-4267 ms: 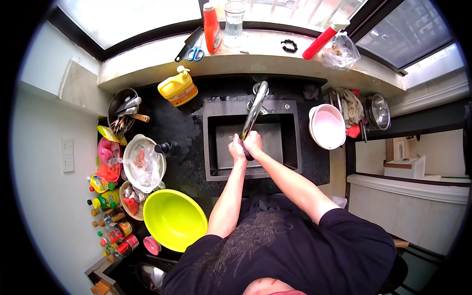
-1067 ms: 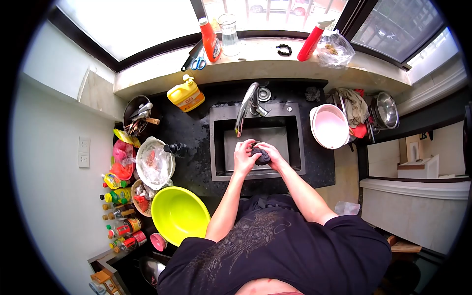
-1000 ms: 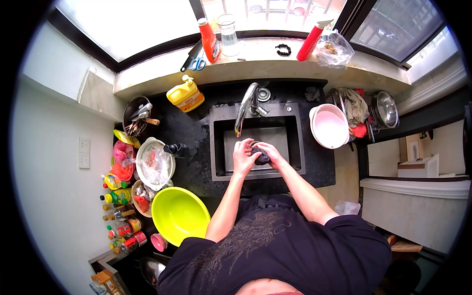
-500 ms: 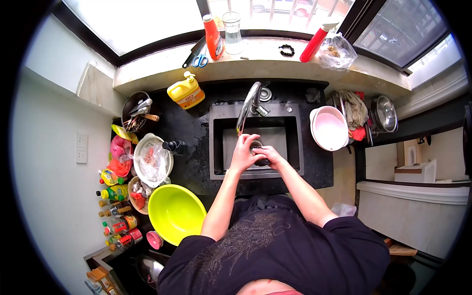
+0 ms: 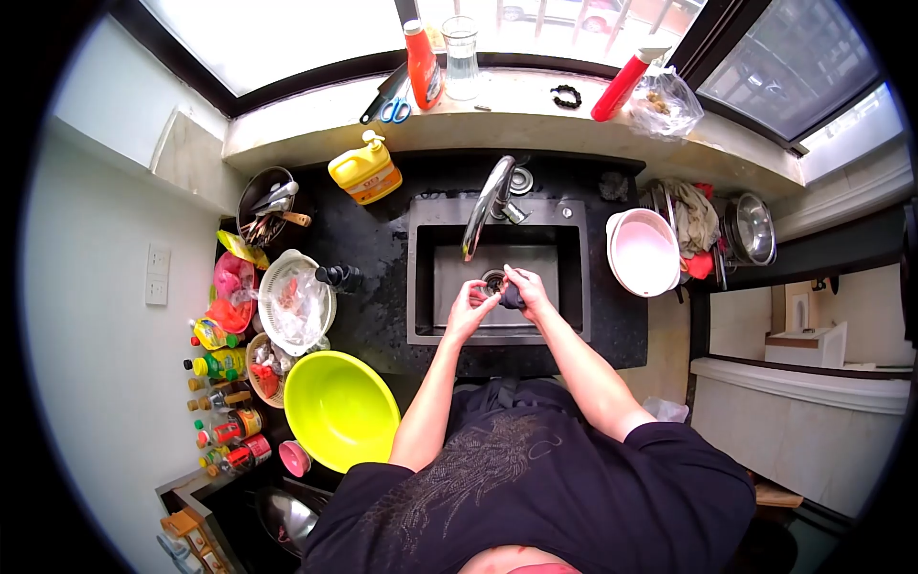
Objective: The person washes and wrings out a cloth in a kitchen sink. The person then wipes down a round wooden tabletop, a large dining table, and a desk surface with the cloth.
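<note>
Head view: your two bare hands, over the sink (image 5: 418,325).

Item: one small, dark, soft-looking bundle (image 5: 513,298), between your hands, above the basin, just beside the drain (image 5: 492,279) as seen from above.

Right hand (image 5: 531,295): fingers closed on the bundle, bearing it.

Left hand (image 5: 467,314): fingers curled, slightly parted, tips beside the bundle; whether they pinch its edge, you cannot tell.

Fixture: curved faucet (image 5: 490,203), its spout beyond your hands, apart from them; running water, none discernible.

Surroundings: black wet-marked surface (image 5: 368,316); yellow jug (image 5: 365,174) past the sink's left corner; pink-white basin (image 5: 643,252) to its right; green bowl (image 5: 341,411) near your left arm.

Handling notes: a firm right grip, so the soft mass does not slip; left fingertips light, working fold by fold; both wrists low within the rim, so any drips fall inside.
</note>
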### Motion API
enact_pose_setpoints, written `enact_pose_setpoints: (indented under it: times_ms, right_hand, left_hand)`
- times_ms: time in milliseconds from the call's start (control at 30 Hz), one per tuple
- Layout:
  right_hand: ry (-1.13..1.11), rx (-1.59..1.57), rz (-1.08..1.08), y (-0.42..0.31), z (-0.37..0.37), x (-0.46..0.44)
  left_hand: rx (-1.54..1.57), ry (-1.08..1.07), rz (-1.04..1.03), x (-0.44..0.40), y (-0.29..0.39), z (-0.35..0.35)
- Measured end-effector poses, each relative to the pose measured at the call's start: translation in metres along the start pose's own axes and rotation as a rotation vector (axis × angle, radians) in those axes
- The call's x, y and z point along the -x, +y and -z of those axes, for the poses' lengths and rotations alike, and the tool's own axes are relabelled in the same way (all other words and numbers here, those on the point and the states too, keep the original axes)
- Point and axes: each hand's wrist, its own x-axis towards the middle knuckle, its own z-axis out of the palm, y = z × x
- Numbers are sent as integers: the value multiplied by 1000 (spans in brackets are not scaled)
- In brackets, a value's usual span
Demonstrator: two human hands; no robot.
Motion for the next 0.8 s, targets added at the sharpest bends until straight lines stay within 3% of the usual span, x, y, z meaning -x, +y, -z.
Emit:
enact_pose_setpoints:
  times_ms: [200, 500, 633, 800]
  right_hand:
    - [147, -20, -7, -2, -6, -13]
    - [340, 268, 254, 20, 9, -41]
    - [337, 343, 333, 20, 6, -37]
    - [143, 188, 181, 5, -12, -20]
  left_hand:
    - [-34, -95, 54, 3, -15, -11]
    - [129, -78, 144, 4, -10, -5]
    - [111, -82, 141, 2, -12, -4]
    - [172, -137, 161, 3, -11, -4]
